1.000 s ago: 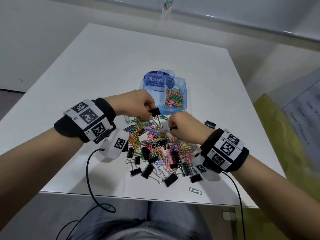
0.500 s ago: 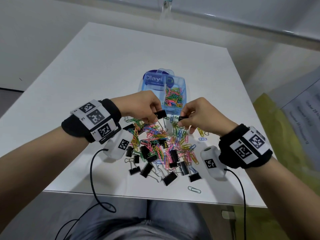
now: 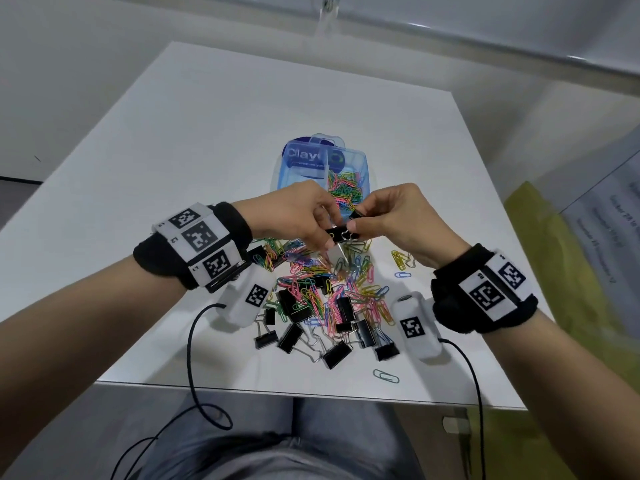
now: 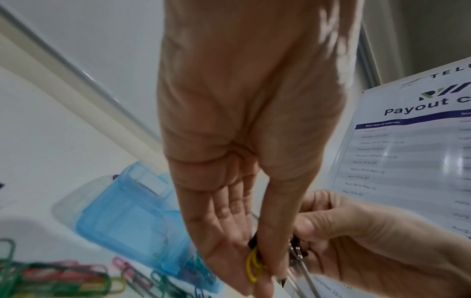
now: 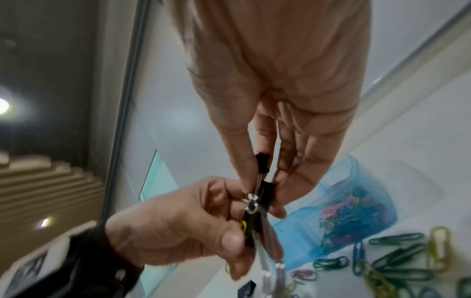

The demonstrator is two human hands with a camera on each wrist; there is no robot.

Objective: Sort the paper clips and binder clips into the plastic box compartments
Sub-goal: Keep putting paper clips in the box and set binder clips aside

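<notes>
My left hand point(image 3: 327, 233) pinches a black binder clip point(image 3: 335, 233) just above the pile, with a yellow paper clip point(image 4: 253, 268) caught between its fingers. My right hand point(image 3: 353, 225) pinches a second small black binder clip point(image 5: 262, 163) and holds it against the first, silver wire handles point(image 5: 252, 201) between them. Both hands meet just in front of the blue translucent plastic box point(image 3: 365, 159). Its right compartment holds coloured paper clips point(image 3: 346, 188). The left compartment is partly hidden by my left hand.
A mixed pile of coloured paper clips point(image 3: 311, 289) and black binder clips point(image 3: 334, 355) lies on the white table point(image 3: 207, 150) under my hands. Stray paper clips lie to the right point(image 3: 401, 261) and near the front edge point(image 3: 386, 375). Cables hang off the front edge.
My right hand rose from the pile with a small binder clip and moved left to meet my left hand. My left hand kept its binder clip and shifted slightly toward the box.
</notes>
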